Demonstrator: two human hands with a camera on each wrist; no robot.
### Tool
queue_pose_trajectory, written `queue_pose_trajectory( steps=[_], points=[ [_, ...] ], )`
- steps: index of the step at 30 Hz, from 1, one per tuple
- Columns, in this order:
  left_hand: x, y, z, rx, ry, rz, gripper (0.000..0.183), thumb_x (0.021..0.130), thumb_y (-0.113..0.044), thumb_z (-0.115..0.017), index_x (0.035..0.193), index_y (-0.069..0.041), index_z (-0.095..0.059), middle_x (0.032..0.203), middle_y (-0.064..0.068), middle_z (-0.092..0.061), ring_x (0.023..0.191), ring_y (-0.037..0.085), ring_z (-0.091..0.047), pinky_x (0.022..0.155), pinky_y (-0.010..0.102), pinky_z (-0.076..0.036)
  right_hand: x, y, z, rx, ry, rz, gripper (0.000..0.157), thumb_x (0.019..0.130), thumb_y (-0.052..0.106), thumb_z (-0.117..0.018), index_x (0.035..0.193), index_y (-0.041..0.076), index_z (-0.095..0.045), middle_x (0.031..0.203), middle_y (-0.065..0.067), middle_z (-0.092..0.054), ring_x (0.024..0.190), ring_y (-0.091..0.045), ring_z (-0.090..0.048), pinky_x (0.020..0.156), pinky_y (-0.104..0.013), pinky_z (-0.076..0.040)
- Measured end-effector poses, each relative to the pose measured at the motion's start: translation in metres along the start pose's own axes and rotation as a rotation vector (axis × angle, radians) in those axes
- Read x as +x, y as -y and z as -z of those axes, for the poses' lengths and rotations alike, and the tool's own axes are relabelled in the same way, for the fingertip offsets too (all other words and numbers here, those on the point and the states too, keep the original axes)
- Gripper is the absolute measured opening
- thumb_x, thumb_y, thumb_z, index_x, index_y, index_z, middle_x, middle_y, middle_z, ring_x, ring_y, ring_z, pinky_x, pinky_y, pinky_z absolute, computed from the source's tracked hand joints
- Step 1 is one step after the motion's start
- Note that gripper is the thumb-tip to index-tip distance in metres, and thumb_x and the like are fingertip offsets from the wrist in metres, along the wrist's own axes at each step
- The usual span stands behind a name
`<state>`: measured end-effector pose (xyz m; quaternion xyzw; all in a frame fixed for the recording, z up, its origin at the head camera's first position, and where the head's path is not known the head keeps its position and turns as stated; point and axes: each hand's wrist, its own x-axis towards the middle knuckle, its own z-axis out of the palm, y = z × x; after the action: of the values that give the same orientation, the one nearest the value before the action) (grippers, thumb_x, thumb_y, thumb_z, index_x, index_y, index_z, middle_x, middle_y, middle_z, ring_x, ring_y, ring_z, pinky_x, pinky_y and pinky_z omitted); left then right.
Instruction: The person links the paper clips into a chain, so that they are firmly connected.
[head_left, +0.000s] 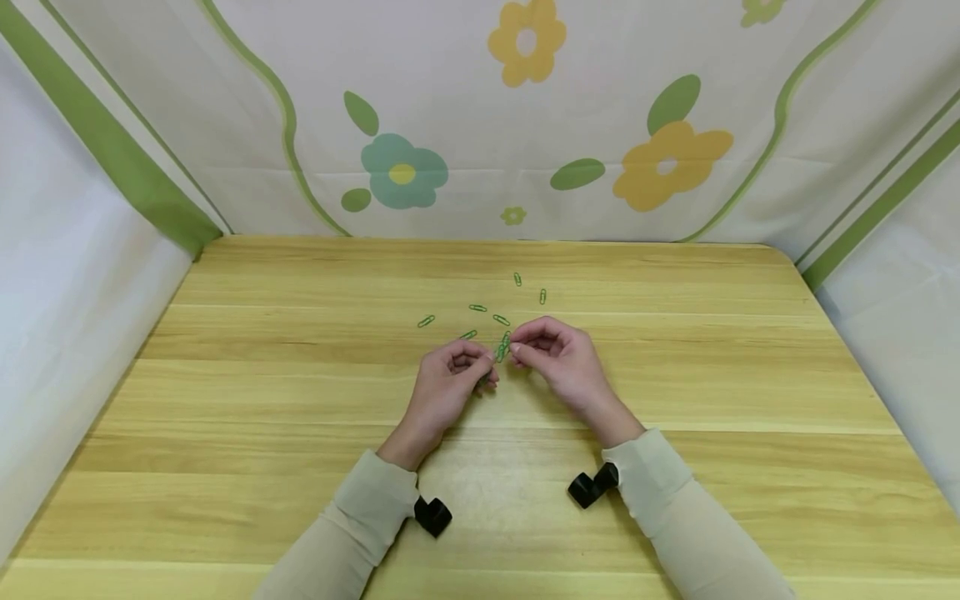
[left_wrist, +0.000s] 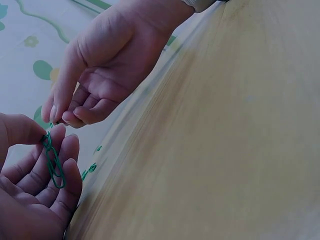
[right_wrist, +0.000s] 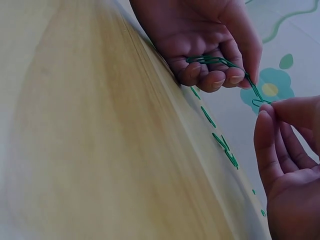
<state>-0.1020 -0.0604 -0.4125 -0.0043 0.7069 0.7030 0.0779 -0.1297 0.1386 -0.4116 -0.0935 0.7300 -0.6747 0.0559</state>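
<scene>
In the head view my left hand (head_left: pixel 444 386) and right hand (head_left: pixel 564 364) face each other above the table, fingertips close together. My left hand pinches a short chain of linked green paper clips (left_wrist: pixel 54 162) between thumb and forefinger. The chain's other end lies along its curled fingers, as the right wrist view shows. My right hand (right_wrist: pixel 292 145) pinches a green paper clip (right_wrist: pixel 261 102) at the chain's upper end, between thumb and forefinger. Its other fingers are loosely bent. I cannot tell whether that clip is hooked into the chain.
Several loose green paper clips lie on the wooden table (head_left: pixel 300 400) beyond the hands, among them one paper clip (head_left: pixel 426 321) at the left and another paper clip (head_left: pixel 543 297) farther back. A flower-patterned curtain (head_left: pixel 465 100) stands behind the table's far edge.
</scene>
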Motion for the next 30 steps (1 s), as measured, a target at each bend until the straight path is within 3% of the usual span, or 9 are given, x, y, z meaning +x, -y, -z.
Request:
queue_pose_trajectory(
  steps=[9,19,30],
  points=[
    [-0.0010,-0.0013,-0.0005,0.029,0.014,0.004,0.014,0.105,-0.012,-0.069,0.108,0.000,-0.075,0.086,0.009,-0.077,0.076,0.016,-0.073,0.068,0.025,-0.058,-0.0013,0.0002,-0.0015,-0.087,0.015,0.020,0.014,0.099,-0.001,-0.074,0.113,-0.001,-0.075,0.110,-0.021,-0.075,0.087,-0.013,-0.073,0.080,-0.025,-0.064],
    [-0.0016,-0.0017,-0.0008,0.026,0.020,0.006,0.015,0.107,-0.014,-0.069,0.108,0.000,-0.075,0.087,0.008,-0.077,0.077,0.015,-0.072,0.068,0.025,-0.058,-0.0021,-0.0009,-0.0026,-0.207,0.006,0.025,0.016,0.098,0.002,-0.077,0.113,0.006,-0.077,0.109,-0.015,-0.078,0.090,-0.018,-0.074,0.080,-0.024,-0.063],
    [-0.0005,-0.0004,-0.0009,0.017,0.022,0.011,0.013,0.106,-0.016,-0.069,0.109,-0.004,-0.075,0.091,0.011,-0.078,0.079,0.017,-0.073,0.070,0.026,-0.059,-0.0021,-0.0040,-0.0032,-0.245,0.011,0.013,0.019,0.094,0.006,-0.082,0.113,0.008,-0.077,0.104,-0.012,-0.078,0.089,-0.020,-0.072,0.077,-0.024,-0.061]
  ],
)
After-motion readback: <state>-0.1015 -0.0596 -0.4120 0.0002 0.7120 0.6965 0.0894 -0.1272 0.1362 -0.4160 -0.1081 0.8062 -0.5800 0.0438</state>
